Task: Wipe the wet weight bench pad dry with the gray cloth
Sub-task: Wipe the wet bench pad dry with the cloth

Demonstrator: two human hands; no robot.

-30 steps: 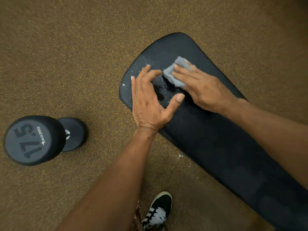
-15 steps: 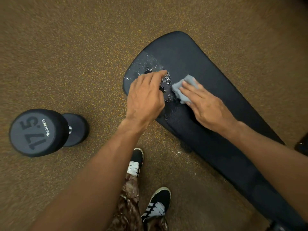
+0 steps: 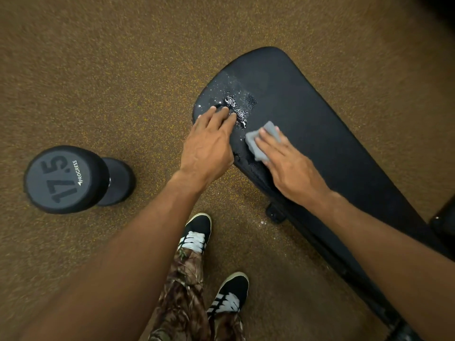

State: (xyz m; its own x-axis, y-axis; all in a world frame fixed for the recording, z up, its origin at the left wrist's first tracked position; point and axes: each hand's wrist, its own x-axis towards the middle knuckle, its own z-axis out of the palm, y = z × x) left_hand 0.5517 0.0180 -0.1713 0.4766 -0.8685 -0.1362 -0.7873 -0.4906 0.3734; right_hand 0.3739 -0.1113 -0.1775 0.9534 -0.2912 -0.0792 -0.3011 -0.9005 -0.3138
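Looking out from nearest me, my shoes stand on the speckled floor, with a dumbbell to the left, well apart from the work. Beyond them my right hand lies flat, fingers straight, pressing the gray cloth onto the near edge of the weight bench pad. A second ago that cloth sat farther up, against the far side of the wet patch, so I have dragged it back toward me. Whether my thumb tucks under the cloth I cannot quite tell. My left hand has turned from a spread, thumb-out brace to palm down. Its fingers are extended and hold nothing, the fingertips touching the pad at the puddle. That puddle, just beyond and left of the cloth, still beads thickly, so I judge the stroke skirted it and most of the drying remains. No containers are in view.
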